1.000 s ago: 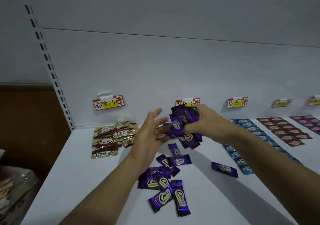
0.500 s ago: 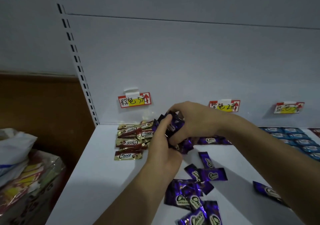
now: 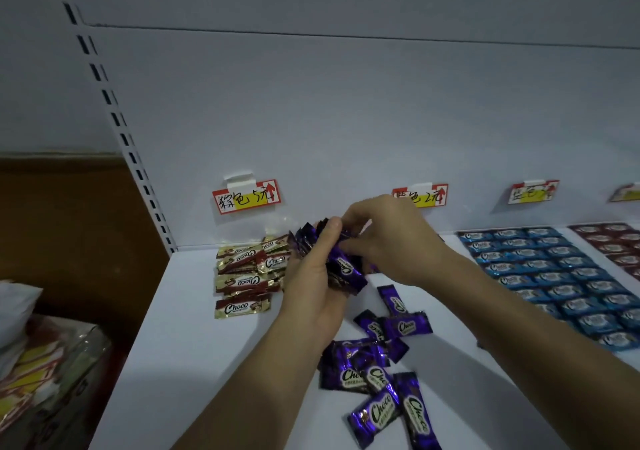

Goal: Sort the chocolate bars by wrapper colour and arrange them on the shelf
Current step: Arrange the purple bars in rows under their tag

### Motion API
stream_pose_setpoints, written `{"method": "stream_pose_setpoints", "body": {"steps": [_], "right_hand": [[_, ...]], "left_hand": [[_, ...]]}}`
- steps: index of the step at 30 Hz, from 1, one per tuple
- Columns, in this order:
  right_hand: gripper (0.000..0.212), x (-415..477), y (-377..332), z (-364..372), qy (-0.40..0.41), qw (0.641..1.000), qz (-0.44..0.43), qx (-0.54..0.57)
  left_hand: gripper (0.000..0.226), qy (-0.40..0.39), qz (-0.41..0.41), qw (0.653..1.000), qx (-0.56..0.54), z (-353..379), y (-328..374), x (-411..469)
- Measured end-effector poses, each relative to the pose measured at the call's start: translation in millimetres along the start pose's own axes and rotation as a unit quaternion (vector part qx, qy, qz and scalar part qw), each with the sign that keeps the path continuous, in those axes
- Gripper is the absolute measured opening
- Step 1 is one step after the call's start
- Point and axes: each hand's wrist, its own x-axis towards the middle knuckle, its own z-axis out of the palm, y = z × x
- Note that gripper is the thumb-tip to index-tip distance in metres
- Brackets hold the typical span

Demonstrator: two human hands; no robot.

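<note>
A bunch of purple-wrapped chocolate bars (image 3: 341, 264) is held above the white shelf (image 3: 194, 339). My left hand (image 3: 313, 287) grips the bunch from below, thumb on top. From the right, my right hand (image 3: 391, 242) pinches the top of the same bunch with its fingertips. Several loose purple bars (image 3: 377, 377) lie scattered on the shelf below my hands. A pile of gold-and-brown bars (image 3: 246, 271) lies to the left under a price tag (image 3: 246, 196). Blue bars (image 3: 554, 273) lie in neat rows on the right, and red bars (image 3: 616, 245) beyond them.
More price tags (image 3: 420, 195) hang on the back panel. A slotted upright (image 3: 117, 120) marks the shelf's left end. Left of the shelf stands a box with packaged goods and a white bag (image 3: 38, 356).
My left hand has come up and closed on the purple bunch that my right hand held alone. The view has swung left, so the gold pile sits more central.
</note>
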Motion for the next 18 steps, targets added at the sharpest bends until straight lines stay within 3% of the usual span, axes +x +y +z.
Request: {"method": "stream_pose_setpoints", "body": {"steps": [2, 5, 6, 8, 10, 14, 16, 18], "right_hand": [[0.009, -6.0, 2.4, 5.0, 0.014, 0.998, -0.034, -0.053], [0.009, -13.7, 4.2, 1.6, -0.064, 0.996, -0.033, 0.045], [0.014, -15.8, 5.5, -2.2, -0.089, 0.991, -0.022, 0.099], [0.017, -21.6, 11.8, -11.0, -0.063, 0.99, 0.005, 0.126], [0.008, -32.0, 22.3, -20.1, -0.04, 0.999, 0.028, 0.02], [0.06, -65.7, 34.9, -14.3, -0.254, 0.954, 0.096, -0.129], [0.077, -77.8, 38.6, -1.8, -0.253, 0.952, 0.093, -0.144], [0.07, -82.1, 39.5, 7.8, -0.221, 0.967, 0.055, -0.118]], "left_hand": [[0.072, 0.028, 0.002, 1.0, 0.011, -1.8, -2.4, 1.6], [0.069, 0.048, -0.014, 0.999, 0.018, -5.3, -4.4, 3.5], [0.058, 0.042, -0.026, 0.999, 0.022, -6.6, -4.7, 5.3], [0.024, 0.041, -0.043, 0.998, 0.022, -7.5, -3.7, 8.4], [0.009, 0.045, -0.048, 0.998, 0.0, -6.0, 1.3, 8.3], [0.026, 0.0, -0.043, 0.998, -0.046, -1.0, 12.9, -2.2], [0.037, -0.015, -0.044, 0.998, -0.042, 1.7, 15.8, -6.5], [0.036, -0.016, -0.042, 0.998, -0.034, 3.5, 17.5, -7.4]]}}
